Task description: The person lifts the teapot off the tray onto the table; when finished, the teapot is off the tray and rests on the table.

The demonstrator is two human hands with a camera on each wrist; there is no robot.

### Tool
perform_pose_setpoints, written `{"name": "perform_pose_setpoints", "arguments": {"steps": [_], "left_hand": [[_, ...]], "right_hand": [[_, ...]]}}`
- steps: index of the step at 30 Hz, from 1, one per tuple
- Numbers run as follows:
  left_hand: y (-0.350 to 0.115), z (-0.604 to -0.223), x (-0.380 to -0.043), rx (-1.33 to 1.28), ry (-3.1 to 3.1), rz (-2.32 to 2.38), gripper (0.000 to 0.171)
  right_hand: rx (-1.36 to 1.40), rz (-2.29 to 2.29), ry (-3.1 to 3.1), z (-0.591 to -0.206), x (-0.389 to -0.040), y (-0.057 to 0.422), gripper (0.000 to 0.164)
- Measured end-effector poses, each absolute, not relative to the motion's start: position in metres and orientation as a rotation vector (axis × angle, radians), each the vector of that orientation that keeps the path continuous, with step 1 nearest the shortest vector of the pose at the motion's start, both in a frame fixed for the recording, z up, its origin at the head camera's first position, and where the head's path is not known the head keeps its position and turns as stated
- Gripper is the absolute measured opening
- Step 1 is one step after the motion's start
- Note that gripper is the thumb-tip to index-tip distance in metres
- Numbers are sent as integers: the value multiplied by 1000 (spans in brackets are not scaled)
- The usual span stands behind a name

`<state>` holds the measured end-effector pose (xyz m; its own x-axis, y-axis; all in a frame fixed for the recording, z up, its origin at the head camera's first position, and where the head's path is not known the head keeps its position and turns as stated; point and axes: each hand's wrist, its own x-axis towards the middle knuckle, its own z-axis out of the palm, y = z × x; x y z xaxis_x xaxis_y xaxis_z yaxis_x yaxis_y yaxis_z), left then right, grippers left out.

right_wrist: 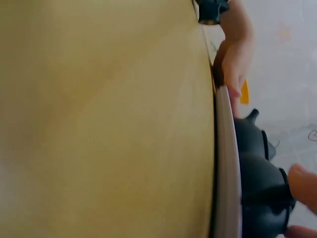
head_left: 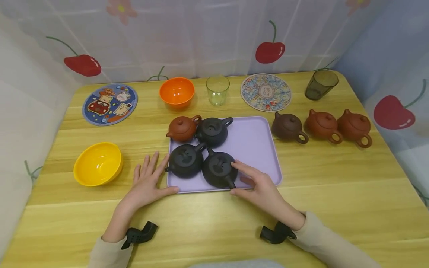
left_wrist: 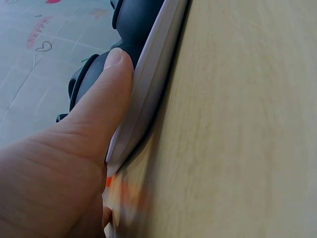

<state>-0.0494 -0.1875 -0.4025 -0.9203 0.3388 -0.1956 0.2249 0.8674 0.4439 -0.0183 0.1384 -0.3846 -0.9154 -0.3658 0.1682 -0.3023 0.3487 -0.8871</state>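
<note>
The lilac tray (head_left: 251, 136) carries one reddish-brown teapot (head_left: 182, 128) at its back left and three black teapots. My right hand (head_left: 263, 188) holds the front right black teapot (head_left: 219, 169), thumb at the projection facing me and forefinger against its right side. In the right wrist view the fingertips (right_wrist: 303, 186) show close by the pot's dark body (right_wrist: 262, 178). Beside it stands the front left black teapot (head_left: 185, 162); the third black teapot (head_left: 212, 132) is behind. My left hand (head_left: 147, 186) lies spread at the tray's front left corner, its thumb (left_wrist: 116, 62) along the rim.
Right of the tray stand a dark brown teapot (head_left: 288, 127) and two reddish teapots (head_left: 323, 124). A yellow bowl (head_left: 98, 163) is at left. Along the back are a blue round mat (head_left: 110, 104), an orange bowl (head_left: 177, 93), a green glass (head_left: 218, 90), a patterned mat (head_left: 266, 93) and a dark glass (head_left: 321, 85).
</note>
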Motion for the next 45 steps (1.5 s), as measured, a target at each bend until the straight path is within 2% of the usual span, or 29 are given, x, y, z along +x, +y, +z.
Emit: {"name": "perform_pose_setpoints", "arguments": {"steps": [9,15,19,32,36,40,45], "left_hand": [[-187,-402,-49,417,2762,611,95],[-187,-401,-50,416,2756,615,96],[-188,-400,-50,415,2758,612,95],[-186,-399,-49,421,2749,621,95],[-186,-399,-49,421,2744,627,95],[-186,-399,-49,423,2744,623,95],[-187,-401,-50,423,2750,621,95]], "right_hand": [[-393,-1664,2421,-380,-24,147,57],[-267,-1683,2436,-387,-30,158,35],[-183,-1806,2348,-392,-35,162,27],[45,-2231,1939,-394,-35,179,31],[13,-2398,1867,-408,-35,211,35],[-58,-2618,1810,-428,-34,263,36],[-15,-2927,1743,-425,-23,333,37]]}}
